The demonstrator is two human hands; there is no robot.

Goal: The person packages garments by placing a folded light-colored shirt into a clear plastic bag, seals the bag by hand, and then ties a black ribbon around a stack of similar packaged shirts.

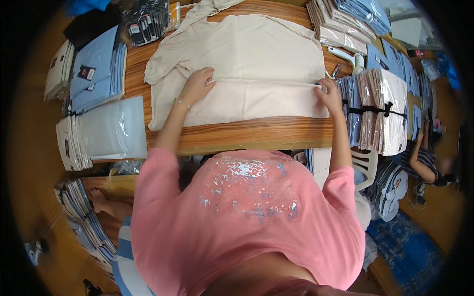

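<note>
A cream shirt (pixel 276 49) lies spread on the wooden table, one sleeve bunched at its left side and reaching toward the far edge. A raised crease runs across it from side to side. My left hand (pixel 198 87) is closed on the cloth at the crease's left end, thumb and fingers pinching it. At the shirt's right edge my right hand (pixel 330 95) pinches the other end of the same crease. The near part of the shirt lies flat below the crease, toward my body.
Bagged blue shirts (pixel 96 71) and pale plastic bags (pixel 116 129) lie at left. On the right are a tied stack of bagged garments (pixel 387 106), a lint roller (pixel 357 61) and more bagged cream garments (pixel 340 29). Another person's arm (pixel 422 165) shows far right, beyond a white chair (pixel 366 167).
</note>
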